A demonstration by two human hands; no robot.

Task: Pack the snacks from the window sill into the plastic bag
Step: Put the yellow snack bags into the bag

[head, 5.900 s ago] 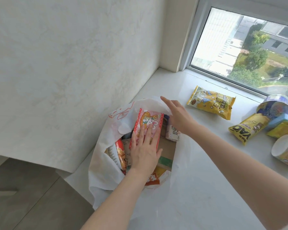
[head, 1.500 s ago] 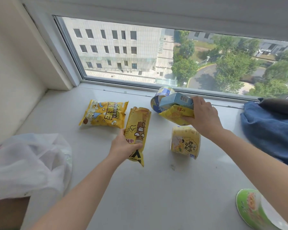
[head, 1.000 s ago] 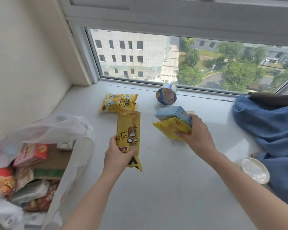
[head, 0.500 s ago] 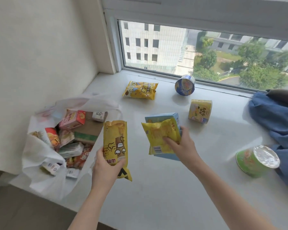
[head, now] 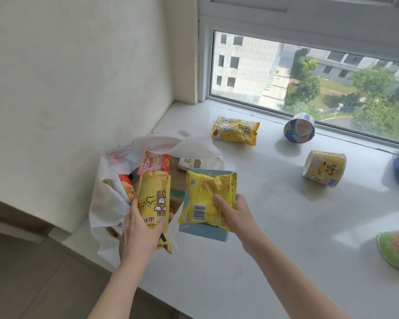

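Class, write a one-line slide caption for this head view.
Left hand and right hand carry yellow packets and a blue box to the bag.

Both forearms bare to the frame edge, no sleeves in view. Left hand (head: 140,229) and right hand (head: 236,214): no gloves, no rings, no watch or wristband. Nails short and unpainted where visible, e.g. right fingertips (head: 217,197).
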